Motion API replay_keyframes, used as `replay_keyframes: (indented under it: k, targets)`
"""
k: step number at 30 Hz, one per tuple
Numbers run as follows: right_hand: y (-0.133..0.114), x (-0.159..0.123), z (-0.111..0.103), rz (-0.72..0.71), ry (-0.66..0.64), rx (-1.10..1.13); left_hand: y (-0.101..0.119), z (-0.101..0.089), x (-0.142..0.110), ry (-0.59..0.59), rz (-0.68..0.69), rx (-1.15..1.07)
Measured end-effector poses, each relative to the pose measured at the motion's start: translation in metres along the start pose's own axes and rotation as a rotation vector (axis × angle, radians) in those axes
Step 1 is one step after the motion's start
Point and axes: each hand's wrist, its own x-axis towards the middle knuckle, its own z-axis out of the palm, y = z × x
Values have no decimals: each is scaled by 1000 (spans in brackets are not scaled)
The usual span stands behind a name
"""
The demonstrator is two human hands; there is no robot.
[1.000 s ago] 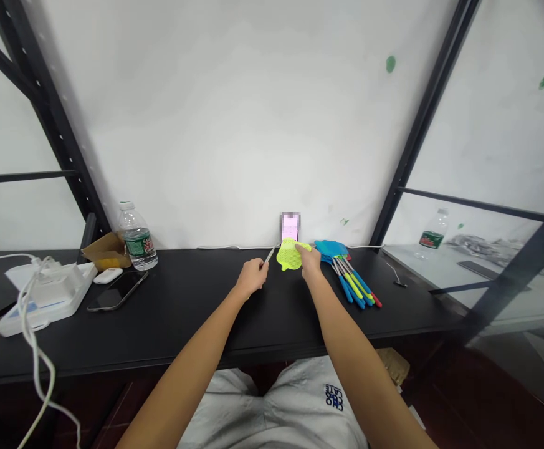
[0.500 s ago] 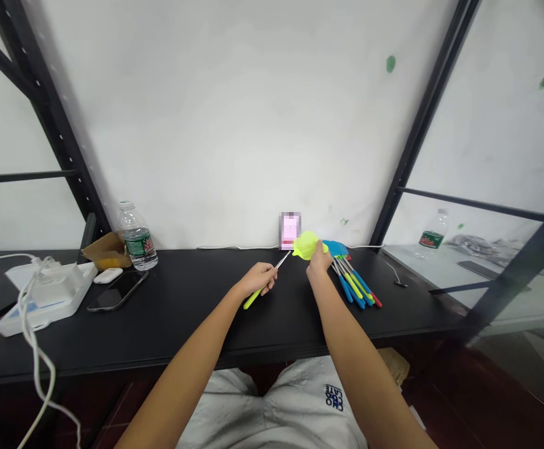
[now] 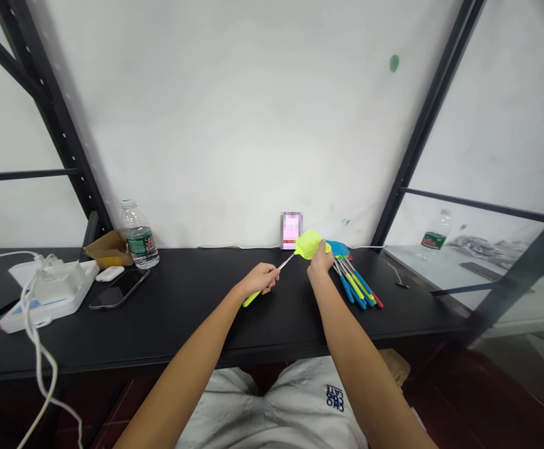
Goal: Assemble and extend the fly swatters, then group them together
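Note:
A yellow-green fly swatter point(image 3: 308, 244) is held up over the black table between my two hands. My left hand point(image 3: 262, 278) is closed around its shaft, just above the yellow-green grip that sticks out below. My right hand point(image 3: 320, 260) pinches the far edge of the mesh head, thumb on top. Metal shaft shows between the left fingers and the head. Right of my right hand lies a pile of fly swatters point(image 3: 356, 282) with blue, yellow-green and red grips, their blue heads toward the wall.
Against the wall leans a blurred phone-like screen point(image 3: 291, 231). On the left are a water bottle point(image 3: 139, 237), a brown box point(image 3: 108, 251), a white case point(image 3: 109, 274), a dark phone point(image 3: 119, 289) and a white power strip point(image 3: 57, 293) with cables. Another bottle point(image 3: 434, 234) stands beyond the right frame post.
The swatter's head and shaft now line up as one joined piece, with the head slightly farther right. Both hands keep nearly the same place. The view has shifted slightly.

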Motion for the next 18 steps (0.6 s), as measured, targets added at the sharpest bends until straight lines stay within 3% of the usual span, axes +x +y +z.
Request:
replay_keyframes:
  k: [6, 18]
  targets:
    - [4, 1, 1, -29, -37, 15, 0, 0, 0, -4, -5, 1]
    - [-5, -8, 3, 92, -54, 26, 1, 1, -3, -66, 24, 64]
